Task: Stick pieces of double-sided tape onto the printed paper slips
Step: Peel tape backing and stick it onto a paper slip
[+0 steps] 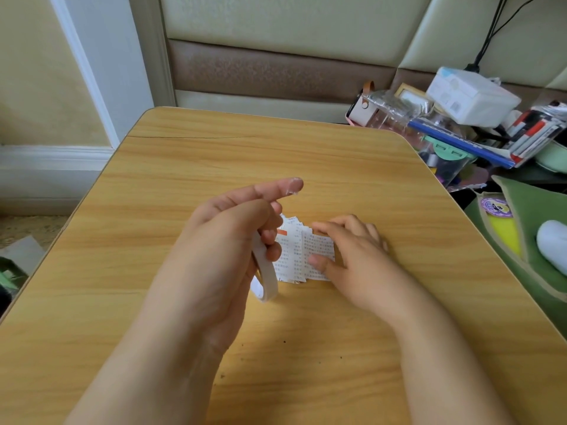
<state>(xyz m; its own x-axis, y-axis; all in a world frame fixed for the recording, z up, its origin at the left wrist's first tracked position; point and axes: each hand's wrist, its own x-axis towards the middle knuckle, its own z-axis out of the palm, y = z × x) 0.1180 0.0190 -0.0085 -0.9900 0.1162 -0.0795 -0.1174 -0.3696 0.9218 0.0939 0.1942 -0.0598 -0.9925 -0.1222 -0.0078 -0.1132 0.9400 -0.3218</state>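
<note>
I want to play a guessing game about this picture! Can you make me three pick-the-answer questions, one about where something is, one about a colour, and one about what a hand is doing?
1. Where do the paper slips lie?
A. on the wooden table
B. on the floor
C. on the green mat

2. What colour is the tape roll?
A. blue
B. white
C. black

3. What is the left hand doing?
A. lying flat on the table
B. resting on the slips
C. holding the tape roll

Answers:
1. A, the slips sit fanned out on the table.
2. B, the roll looks white.
3. C, its fingers curl round the roll, while the right hand rests on the slips.
</note>
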